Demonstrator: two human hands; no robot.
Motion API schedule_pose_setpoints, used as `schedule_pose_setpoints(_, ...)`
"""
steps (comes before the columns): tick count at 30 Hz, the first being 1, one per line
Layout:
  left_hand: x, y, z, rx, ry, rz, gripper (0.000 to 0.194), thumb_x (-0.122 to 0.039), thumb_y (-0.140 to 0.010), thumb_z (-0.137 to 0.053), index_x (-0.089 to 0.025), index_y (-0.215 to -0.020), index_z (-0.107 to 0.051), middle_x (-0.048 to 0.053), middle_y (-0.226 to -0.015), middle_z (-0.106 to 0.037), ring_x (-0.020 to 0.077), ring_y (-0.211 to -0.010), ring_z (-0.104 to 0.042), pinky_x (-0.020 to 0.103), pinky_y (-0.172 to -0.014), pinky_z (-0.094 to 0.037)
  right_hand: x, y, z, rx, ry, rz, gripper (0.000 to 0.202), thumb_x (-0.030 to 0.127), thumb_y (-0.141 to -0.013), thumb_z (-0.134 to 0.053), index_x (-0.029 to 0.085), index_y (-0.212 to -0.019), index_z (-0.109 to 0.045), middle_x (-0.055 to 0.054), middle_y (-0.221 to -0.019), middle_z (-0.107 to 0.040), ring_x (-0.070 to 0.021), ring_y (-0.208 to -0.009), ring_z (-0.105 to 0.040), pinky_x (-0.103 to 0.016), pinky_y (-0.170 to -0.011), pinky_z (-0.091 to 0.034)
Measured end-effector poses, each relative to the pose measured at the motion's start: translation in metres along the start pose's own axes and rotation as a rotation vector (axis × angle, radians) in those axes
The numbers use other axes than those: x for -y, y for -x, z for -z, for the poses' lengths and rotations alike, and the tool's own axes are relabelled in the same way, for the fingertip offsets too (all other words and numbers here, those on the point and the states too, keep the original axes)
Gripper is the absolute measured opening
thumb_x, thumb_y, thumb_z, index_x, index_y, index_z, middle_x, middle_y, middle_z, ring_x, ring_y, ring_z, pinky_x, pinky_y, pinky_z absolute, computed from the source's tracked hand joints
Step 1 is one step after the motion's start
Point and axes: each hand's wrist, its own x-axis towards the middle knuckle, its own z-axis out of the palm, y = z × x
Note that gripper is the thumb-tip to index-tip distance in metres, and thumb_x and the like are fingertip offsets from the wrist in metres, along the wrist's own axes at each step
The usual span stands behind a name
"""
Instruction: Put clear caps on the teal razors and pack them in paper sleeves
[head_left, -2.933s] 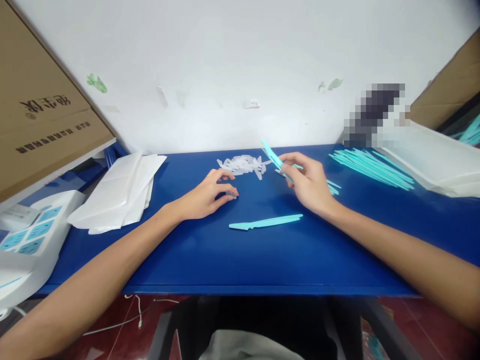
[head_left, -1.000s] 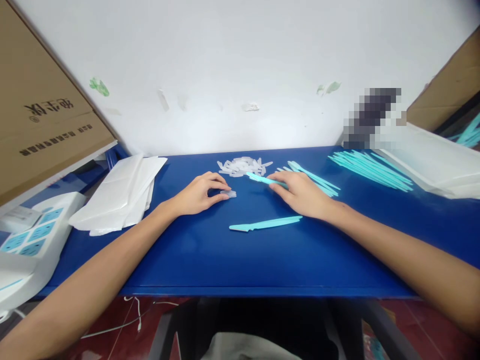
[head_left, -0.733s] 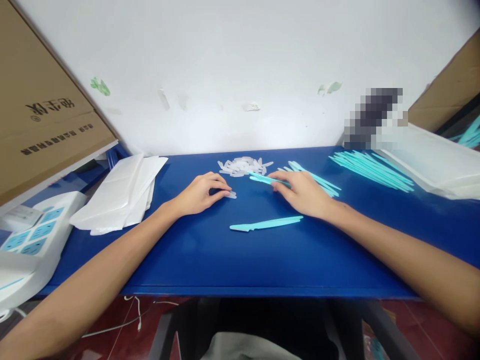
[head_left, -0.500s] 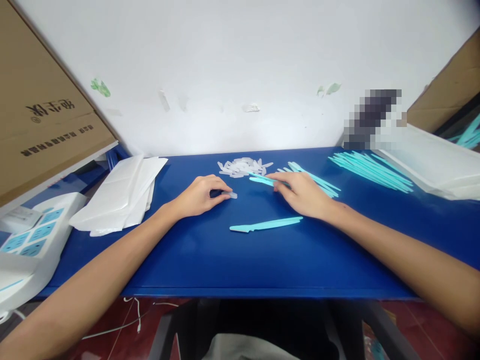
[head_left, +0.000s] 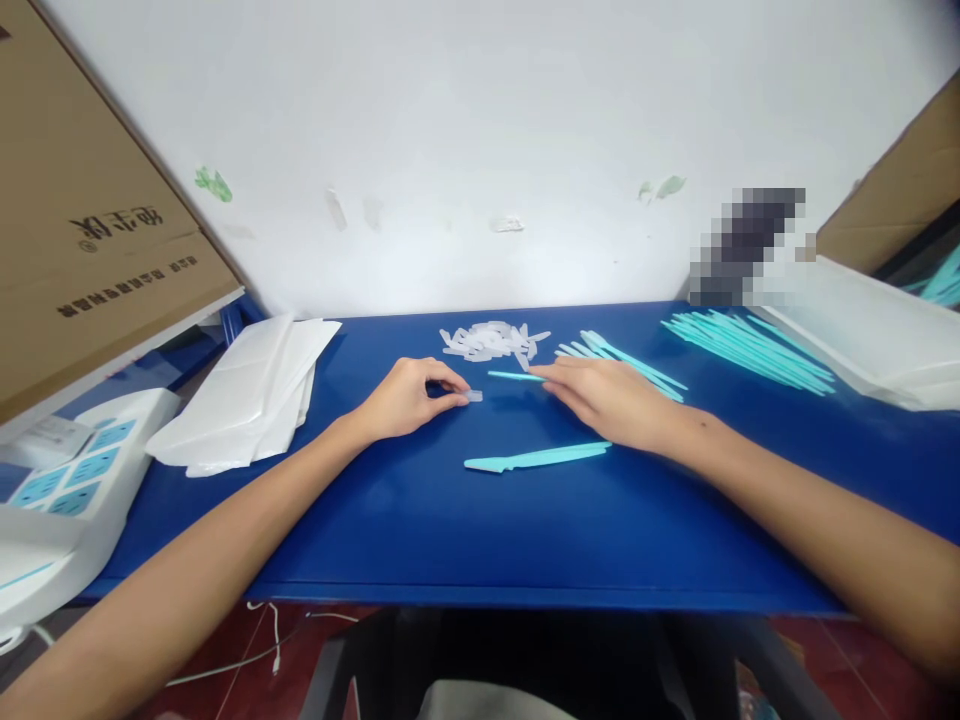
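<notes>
Between the left and right edges of the table, nearer back than front: left hand closed in a fingertip pinch on small clear piece; right hand gripping thin turquoise stick, exposed end toward the left edge. Behind, near the back edge, heap of clear pieces. Closer to the front edge, long turquoise piece, lying flat. Best handling, by judgement: pinch lightly, leave the clear piece's near end uncovered, keep the stick level. Versus half a second ago: one narrow turquoise end showing instead of two, right hand flatter, left pinch unchanged.
</notes>
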Motion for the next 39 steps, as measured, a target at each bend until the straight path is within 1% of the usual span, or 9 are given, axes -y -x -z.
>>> schedule_pose_setpoints(3,-0.002,0.000,-0.001,-0.001,0.032,0.046,0.021,-0.040,-0.089,-0.074,-0.022,-0.095,-0.081,0.004,-0.098,-0.080,0.0210,-0.089,-0.071,0.033,-0.082,-0.057,0.003,0.000,0.005,0.028,0.060,0.031,0.044,0.032,-0.108,-0.035,0.019,-0.134,-0.068,-0.013,-0.113,-0.074,-0.0274,-0.102,-0.070,-0.035,-0.079,-0.050)
schedule_pose_setpoints(8,-0.006,0.000,-0.004,0.003,0.071,0.078,0.015,-0.036,-0.087,-0.076,-0.023,-0.093,-0.081,0.003,-0.095,-0.080,0.0208,-0.089,-0.071,0.034,-0.083,-0.055,0.007,0.000,0.006,0.058,0.019,0.044,0.041,0.031,-0.107,-0.038,0.020,-0.132,-0.068,-0.011,-0.111,-0.073,-0.0243,-0.092,-0.069,-0.033,-0.073,-0.047)
schedule_pose_setpoints(16,-0.007,0.001,-0.006,0.009,0.094,0.062,0.015,-0.036,-0.087,-0.076,-0.024,-0.095,-0.081,0.003,-0.095,-0.079,0.0203,-0.089,-0.070,0.033,-0.081,-0.055,0.009,-0.001,0.007,0.115,-0.037,0.037,0.041,0.030,-0.106,-0.040,0.020,-0.135,-0.067,-0.012,-0.116,-0.072,-0.0246,-0.097,-0.069,-0.033,-0.076,-0.047)
schedule_pose_setpoints(23,-0.008,0.000,-0.007,0.006,0.092,0.049,0.013,-0.033,-0.087,-0.076,-0.024,-0.095,-0.081,0.002,-0.095,-0.079,0.0186,-0.088,-0.070,0.032,-0.082,-0.055,0.007,-0.001,0.005,0.142,0.008,0.030,0.039,0.029,-0.106,-0.040,0.021,-0.132,-0.068,-0.011,-0.109,-0.072,-0.0236,-0.091,-0.068,-0.032,-0.072,-0.045)
schedule_pose_setpoints(31,-0.019,-0.003,-0.019,-0.005,0.171,0.053,0.007,-0.027,-0.087,-0.077,-0.021,-0.090,-0.079,0.000,-0.089,-0.078,0.0161,-0.080,-0.070,0.028,-0.078,-0.055,0.025,-0.007,0.007,0.164,-0.080,0.032,0.040,0.028,-0.105,-0.040,0.021,-0.136,-0.066,-0.011,-0.112,-0.073,-0.0230,-0.091,-0.068,-0.032,-0.071,-0.045)
schedule_pose_setpoints(34,-0.019,-0.004,-0.018,-0.044,0.133,-0.002,0.015,-0.032,-0.092,-0.072,-0.020,-0.100,-0.077,0.002,-0.095,-0.077,0.0170,-0.084,-0.069,0.029,-0.079,-0.054,0.026,-0.007,0.006,0.110,-0.167,0.017,0.038,0.031,-0.105,-0.041,0.023,-0.131,-0.068,-0.009,-0.113,-0.074,-0.0240,-0.096,-0.068,-0.032,-0.076,-0.046)
schedule_pose_setpoints(36,-0.018,-0.004,-0.016,-0.048,0.014,-0.080,0.022,-0.037,-0.100,-0.062,-0.020,-0.108,-0.074,0.004,-0.098,-0.075,0.0183,-0.086,-0.067,0.030,-0.079,-0.052,0.024,-0.007,0.009,0.073,-0.257,0.000,0.037,0.033,-0.105,-0.042,0.023,-0.128,-0.070,-0.007,-0.111,-0.076,-0.0234,-0.095,-0.068,-0.032,-0.078,-0.045)
schedule_pose_setpoints(37,-0.017,-0.003,-0.015,-0.041,-0.062,-0.122,0.026,-0.039,-0.103,-0.055,-0.019,-0.108,-0.072,0.005,-0.096,-0.074,0.0189,-0.086,-0.066,0.030,-0.078,-0.050,0.023,-0.006,0.010,0.066,-0.307,-0.006,0.037,0.034,-0.104,-0.042,0.023,-0.126,-0.071,-0.007,-0.108,-0.076,-0.0226,-0.092,-0.068,-0.032,-0.077,-0.045)
schedule_pose_setpoints(39,-0.016,-0.002,-0.014,-0.018,-0.187,-0.182,0.035,-0.041,-0.108,-0.042,-0.018,-0.100,-0.067,0.006,-0.089,-0.070,0.0191,-0.081,-0.062,0.030,-0.074,-0.047,0.023,-0.005,0.015,0.082,-0.406,-0.006,0.039,0.038,-0.104,-0.043,0.022,-0.123,-0.073,-0.006,-0.101,-0.077,-0.0209,-0.082,-0.066,-0.031,-0.073,-0.044)
